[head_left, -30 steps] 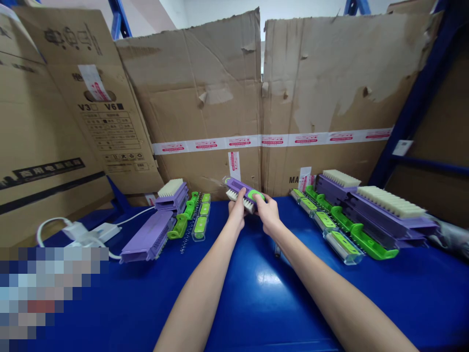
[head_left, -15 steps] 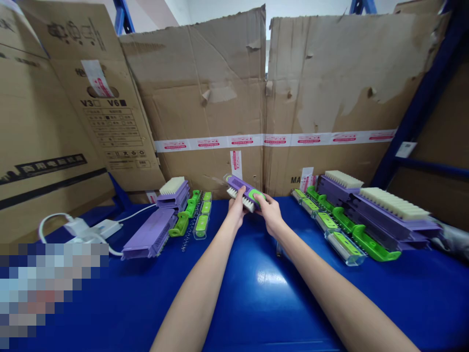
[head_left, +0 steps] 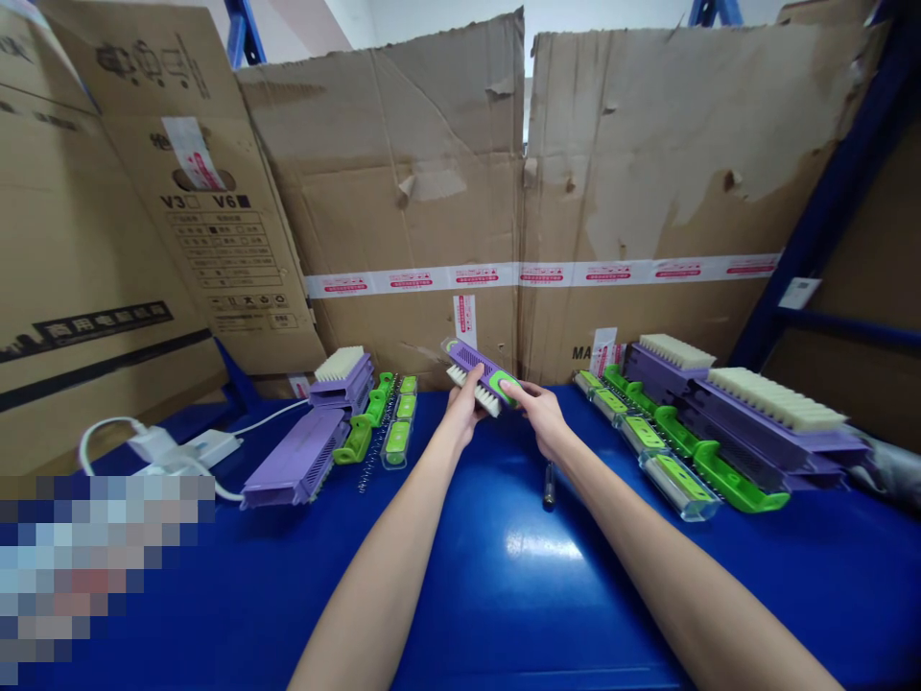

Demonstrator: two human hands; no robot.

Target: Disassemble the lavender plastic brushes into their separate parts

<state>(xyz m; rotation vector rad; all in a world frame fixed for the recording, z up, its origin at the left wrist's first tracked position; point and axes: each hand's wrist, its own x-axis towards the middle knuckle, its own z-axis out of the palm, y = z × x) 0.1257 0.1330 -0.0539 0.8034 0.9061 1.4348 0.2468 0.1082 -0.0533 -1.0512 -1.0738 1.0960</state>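
Above the blue table I hold a purple brush point(head_left: 467, 358) with pale bristles facing down and a green panel on its upper side. My left hand point(head_left: 464, 411) is closed around the brush near its middle, thumb along the near side. My right hand point(head_left: 541, 413) grips its right end, with the thumb on the green panel point(head_left: 502, 380). The fingers beneath the brush are partly hidden. Below my right wrist, a dark slim cylinder point(head_left: 550, 488) lies on the table; I cannot tell what it is.
Purple housings point(head_left: 294, 456), green brackets point(head_left: 354, 441), springs point(head_left: 372, 446) and clear containers with green tops point(head_left: 397, 441) line the left. Similar purple brush bodies point(head_left: 784, 427), brackets point(head_left: 741, 485) and containers point(head_left: 676, 485) stand right. Cardboard point(head_left: 403, 221) walls the back. A white power strip point(head_left: 208, 446) lies left.
My right hand has shifted slightly right along the brush, its thumb still on the green panel. More of the dark cylinder shows beside my right forearm. My left hand keeps its hold.
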